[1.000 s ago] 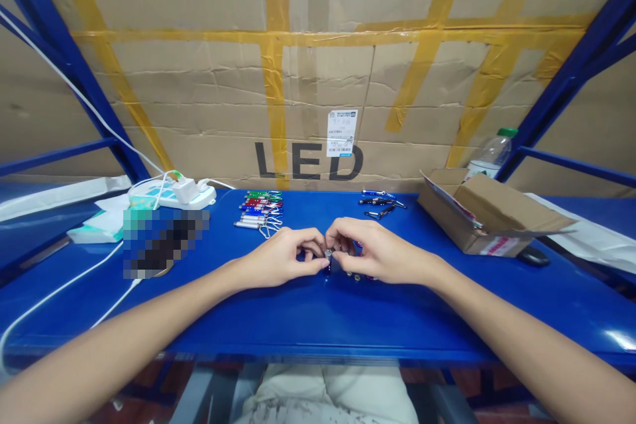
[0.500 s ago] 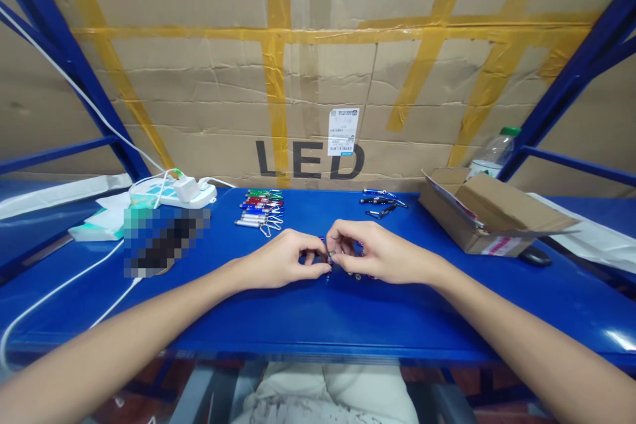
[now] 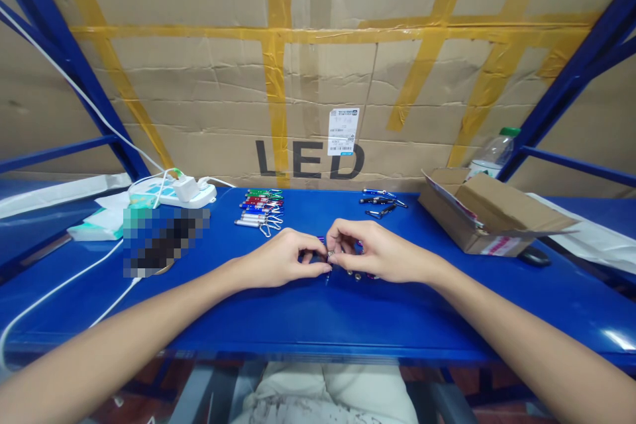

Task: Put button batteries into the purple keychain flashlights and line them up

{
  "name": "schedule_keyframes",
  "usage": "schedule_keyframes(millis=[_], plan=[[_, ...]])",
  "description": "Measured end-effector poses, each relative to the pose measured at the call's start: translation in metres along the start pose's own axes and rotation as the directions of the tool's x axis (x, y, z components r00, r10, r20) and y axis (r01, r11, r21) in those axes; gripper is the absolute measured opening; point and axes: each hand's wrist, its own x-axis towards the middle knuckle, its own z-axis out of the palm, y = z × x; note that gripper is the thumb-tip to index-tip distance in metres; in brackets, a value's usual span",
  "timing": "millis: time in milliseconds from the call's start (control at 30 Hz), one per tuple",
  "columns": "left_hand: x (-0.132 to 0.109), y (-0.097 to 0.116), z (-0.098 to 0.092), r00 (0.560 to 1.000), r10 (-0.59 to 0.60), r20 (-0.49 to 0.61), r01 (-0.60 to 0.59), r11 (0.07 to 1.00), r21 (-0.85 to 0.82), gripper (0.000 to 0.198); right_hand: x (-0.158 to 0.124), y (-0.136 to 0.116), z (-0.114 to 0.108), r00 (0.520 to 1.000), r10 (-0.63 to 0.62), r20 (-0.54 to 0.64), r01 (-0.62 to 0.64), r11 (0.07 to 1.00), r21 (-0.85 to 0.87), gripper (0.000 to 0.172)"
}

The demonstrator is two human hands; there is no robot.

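Two bare hands meet at mid-table over a blue metal bench. Left hand and right hand pinch one small keychain torch between thumb and fingertips, fingers closed tight on it; the torch sits just above the bench, mostly hidden by the fingers, so which end is which can't be told. Judged from the grip, the work is fine fitting of small parts: best to keep wrists low near the bench, hold the piece steady w/ one hand and work it w/ the other.

A few loose bits lie touching-close under the right hand and could get knocked. Behind left, a neat row of coloured torches; behind right, dark torches. Open carton far right, w/ a bottle behind it. Power strip and white cable far left, well apart from the hands.
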Motion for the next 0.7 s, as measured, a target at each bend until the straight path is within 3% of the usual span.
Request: schedule_keyframes(millis=[367,567,700], plan=[[0.000,0.003,-0.002,1.000,0.005,0.003,-0.005,1.000,0.030,0.023,-0.001,-0.001,-0.002,1.000,0.005,0.010,-0.005,1.000,-0.021,0.010],[-0.004,0.002,-0.004,0.974,0.196,-0.111,-0.168,0.961,0.220,0.019,-0.003,0.005,-0.011,0.996,-0.034,-0.084,0.020,0.987,-0.157,0.009],[-0.005,0.003,-0.008,0.942,0.315,-0.117,-0.262,0.907,0.330,0.019,-0.004,0.012,-0.019,1.000,-0.013,-0.020,0.005,0.939,-0.345,0.007]])
